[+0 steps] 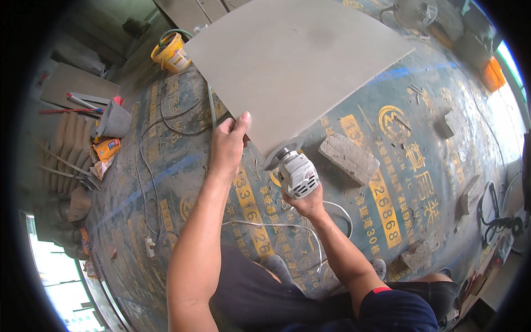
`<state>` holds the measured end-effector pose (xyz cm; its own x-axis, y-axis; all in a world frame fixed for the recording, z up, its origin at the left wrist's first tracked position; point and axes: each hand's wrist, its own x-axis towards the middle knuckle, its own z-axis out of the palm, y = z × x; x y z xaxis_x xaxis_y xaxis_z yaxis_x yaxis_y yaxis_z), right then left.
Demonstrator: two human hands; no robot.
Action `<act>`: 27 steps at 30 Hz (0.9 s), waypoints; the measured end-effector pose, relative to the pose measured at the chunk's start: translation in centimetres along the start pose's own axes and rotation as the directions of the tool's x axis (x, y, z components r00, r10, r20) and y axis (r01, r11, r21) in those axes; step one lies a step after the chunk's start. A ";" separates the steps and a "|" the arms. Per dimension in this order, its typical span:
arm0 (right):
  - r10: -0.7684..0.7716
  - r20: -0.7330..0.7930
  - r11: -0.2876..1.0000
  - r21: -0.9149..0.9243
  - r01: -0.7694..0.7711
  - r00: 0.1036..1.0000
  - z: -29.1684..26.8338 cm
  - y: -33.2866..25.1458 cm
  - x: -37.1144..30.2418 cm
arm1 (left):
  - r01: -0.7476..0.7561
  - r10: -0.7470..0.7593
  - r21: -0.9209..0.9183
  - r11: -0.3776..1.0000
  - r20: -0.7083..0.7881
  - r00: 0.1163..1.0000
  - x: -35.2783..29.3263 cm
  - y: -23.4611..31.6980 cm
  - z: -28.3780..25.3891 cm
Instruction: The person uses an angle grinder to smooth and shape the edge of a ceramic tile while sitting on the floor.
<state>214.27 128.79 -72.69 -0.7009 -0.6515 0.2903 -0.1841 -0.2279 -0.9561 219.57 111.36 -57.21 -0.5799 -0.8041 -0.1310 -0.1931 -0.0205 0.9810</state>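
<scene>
A large grey tile [301,61] spans the upper middle, its near corner pointing toward me. My left hand [229,141] grips the tile's left edge close to that corner, thumb on the top face and fingers underneath. Wrapped round a white angle grinder [298,174] is my right hand [306,200], mostly hidden behind the tool's body. The grinder's round disc [283,152] sits at the tile's near corner; whether it touches or spins I cannot tell. A white cord [276,223] trails from the grinder over the floor covering.
A concrete block [349,159] lies right of the grinder, with more broken pieces farther right. A yellow bucket [170,53] stands beyond the tile's left edge. Dark cables [145,166] loop across the printed green floor sheet. Stacked sacks [66,149] and a grey bucket [115,119] are at left.
</scene>
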 end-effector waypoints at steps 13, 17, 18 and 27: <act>0.128 -0.048 0.984 0.127 -0.121 0.991 0.0 0.5 0.3 | -0.038 0.039 0.025 0.999 -0.020 0.999 0.5 -0.6 -0.3; -0.111 0.033 0.991 -0.070 0.113 0.993 -0.3 0.9 0.5 | -0.031 0.031 0.019 0.999 -0.024 0.999 0.6 -0.5 -0.2; -0.041 0.004 0.993 -0.106 0.041 0.999 0.0 0.6 0.1 | -0.028 0.029 0.018 0.999 -0.040 0.999 0.5 -0.6 -0.2; 0.016 -0.013 1.000 0.000 -0.016 1.000 -0.1 0.0 0.2 | -0.024 0.024 -0.007 1.000 -0.028 0.999 0.4 -0.4 -0.1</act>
<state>214.05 128.77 -72.64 -0.7129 -0.6452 0.2747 -0.1731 -0.2176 -0.9606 219.46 110.96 -57.66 -0.5620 -0.8206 -0.1036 -0.1733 -0.0056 0.9848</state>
